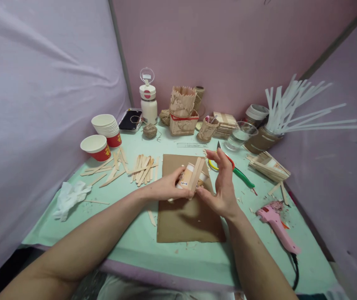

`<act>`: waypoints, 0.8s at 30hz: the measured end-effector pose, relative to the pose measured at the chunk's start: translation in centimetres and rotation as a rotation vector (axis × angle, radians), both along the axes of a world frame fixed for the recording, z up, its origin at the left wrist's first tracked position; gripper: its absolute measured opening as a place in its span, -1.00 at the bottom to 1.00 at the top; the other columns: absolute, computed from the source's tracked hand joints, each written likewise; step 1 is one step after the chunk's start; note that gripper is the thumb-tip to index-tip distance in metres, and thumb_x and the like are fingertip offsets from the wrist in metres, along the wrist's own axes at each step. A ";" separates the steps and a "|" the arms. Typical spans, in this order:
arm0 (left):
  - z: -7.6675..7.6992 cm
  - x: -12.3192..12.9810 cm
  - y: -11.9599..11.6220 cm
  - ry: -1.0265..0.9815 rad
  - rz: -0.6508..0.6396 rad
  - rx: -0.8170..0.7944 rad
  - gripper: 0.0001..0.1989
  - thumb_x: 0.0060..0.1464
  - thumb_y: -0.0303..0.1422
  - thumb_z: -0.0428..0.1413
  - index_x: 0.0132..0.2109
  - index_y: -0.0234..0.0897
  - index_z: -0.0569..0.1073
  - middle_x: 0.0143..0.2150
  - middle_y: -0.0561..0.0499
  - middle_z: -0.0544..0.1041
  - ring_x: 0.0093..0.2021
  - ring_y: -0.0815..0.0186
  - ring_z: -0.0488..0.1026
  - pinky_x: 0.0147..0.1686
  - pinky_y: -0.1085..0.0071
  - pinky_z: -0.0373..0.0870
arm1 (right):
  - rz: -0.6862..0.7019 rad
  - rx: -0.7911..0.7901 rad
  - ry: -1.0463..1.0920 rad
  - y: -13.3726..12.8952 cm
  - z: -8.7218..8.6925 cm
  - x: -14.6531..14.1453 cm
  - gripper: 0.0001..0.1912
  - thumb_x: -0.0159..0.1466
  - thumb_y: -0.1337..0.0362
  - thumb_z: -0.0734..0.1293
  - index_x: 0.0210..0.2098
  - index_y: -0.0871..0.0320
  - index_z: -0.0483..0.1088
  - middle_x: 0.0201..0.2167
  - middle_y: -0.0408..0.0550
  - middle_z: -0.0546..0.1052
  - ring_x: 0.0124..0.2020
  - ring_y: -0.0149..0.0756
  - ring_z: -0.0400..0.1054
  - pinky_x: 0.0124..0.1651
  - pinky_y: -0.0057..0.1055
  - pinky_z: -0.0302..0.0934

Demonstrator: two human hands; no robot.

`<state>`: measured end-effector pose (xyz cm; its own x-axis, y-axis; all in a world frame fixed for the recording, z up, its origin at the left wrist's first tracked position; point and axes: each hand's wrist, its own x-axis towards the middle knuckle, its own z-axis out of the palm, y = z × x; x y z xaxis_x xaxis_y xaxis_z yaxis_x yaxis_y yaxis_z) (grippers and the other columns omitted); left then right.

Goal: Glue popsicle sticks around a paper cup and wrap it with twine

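Note:
Over a brown cardboard sheet [191, 225], my left hand [170, 184] grips a small paper cup [185, 177] with an orange and white print. Flat wooden sticks [196, 173] lie along the cup's side, slanting up to the right. My right hand [224, 189] is beside the cup on the right, fingers apart and raised, its thumb tip close to the lower end of the sticks. Whether that thumb touches them cannot be made out. Behind my right hand lie scissors [243, 177] with a green handle.
Loose sticks [145, 170] and stacked red-and-white cups [106, 125] are at left, near a crumpled tissue [70, 199]. A pink glue gun [280, 229] lies at right. Behind stand a bottle [149, 109], stick-covered containers [183, 121], a clear bowl [240, 135] and white glue sticks [286, 112].

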<state>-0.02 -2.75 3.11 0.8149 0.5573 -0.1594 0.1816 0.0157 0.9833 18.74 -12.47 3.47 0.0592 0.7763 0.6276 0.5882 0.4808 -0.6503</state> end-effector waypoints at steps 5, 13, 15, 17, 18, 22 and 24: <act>-0.3 0.2 1.1 -0.031 0.057 0.286 -0.18 -0.10 -0.22 0.38 0.28 -0.21 0.27 0.27 -0.15 0.42 0.26 -0.01 0.36 0.20 0.16 0.30 | 0.004 0.028 -0.001 0.1 -0.3 0.2 -0.05 0.28 -0.01 0.37 0.48 -0.02 -0.19 0.37 0.13 0.15 0.36 0.10 0.11 0.39 0.17 0.02; -2.3 0.1 2.9 0.047 0.002 0.525 -0.25 -0.12 -0.20 0.38 0.22 -0.21 0.35 0.19 -0.12 0.51 0.18 -0.01 0.44 0.15 0.14 0.35 | -0.007 -0.083 -0.183 0.2 0.7 0.0 -0.41 0.28 0.12 0.40 0.26 0.00 0.23 0.17 0.12 0.39 0.24 0.05 0.24 0.29 0.11 0.10; -2.5 0.2 3.1 0.055 0.001 0.561 -0.26 -0.11 -0.18 0.38 0.22 -0.19 0.37 0.20 -0.12 0.51 0.18 -0.02 0.43 0.17 0.11 0.33 | -0.008 -0.130 -0.228 0.4 0.5 0.0 -0.47 0.26 0.16 0.42 0.19 0.01 0.30 0.15 0.11 0.40 0.21 0.03 0.26 0.26 0.09 0.13; -2.5 0.2 3.2 0.084 0.009 0.598 -0.26 -0.11 -0.16 0.38 0.22 -0.18 0.37 0.21 -0.14 0.50 0.21 -0.05 0.41 0.19 0.06 0.30 | -0.007 -0.165 -0.265 0.5 0.1 0.0 -0.53 0.26 0.20 0.43 0.14 0.03 0.35 0.14 0.11 0.41 0.19 0.02 0.27 0.24 0.07 0.16; -2.4 0.2 3.2 0.098 0.015 0.616 -0.26 -0.12 -0.15 0.38 0.21 -0.19 0.38 0.21 -0.15 0.50 0.21 -0.06 0.40 0.20 0.03 0.29 | -0.005 -0.175 -0.280 0.6 -0.1 0.1 -0.56 0.26 0.23 0.43 0.12 0.03 0.37 0.13 0.11 0.41 0.18 0.02 0.27 0.23 0.06 0.17; -2.0 -0.1 3.4 0.117 0.005 0.674 -0.23 -0.17 -0.16 0.41 0.20 -0.19 0.39 0.23 -0.17 0.47 0.22 -0.09 0.38 0.21 -0.01 0.26 | 0.008 -0.178 -0.313 0.8 -0.7 0.2 -0.68 0.32 0.33 0.34 0.06 0.02 0.42 0.13 0.09 0.43 0.16 0.00 0.25 0.20 0.05 0.21; -1.7 -0.2 3.4 0.111 -0.013 0.658 -0.21 -0.21 -0.15 0.42 0.19 -0.20 0.39 0.23 -0.16 0.47 0.24 -0.10 0.37 0.20 0.01 0.28 | 0.012 -0.169 -0.325 0.9 -0.8 0.3 -0.71 0.34 0.36 0.32 0.04 0.03 0.44 0.12 0.10 0.44 0.16 0.00 0.25 0.19 0.05 0.23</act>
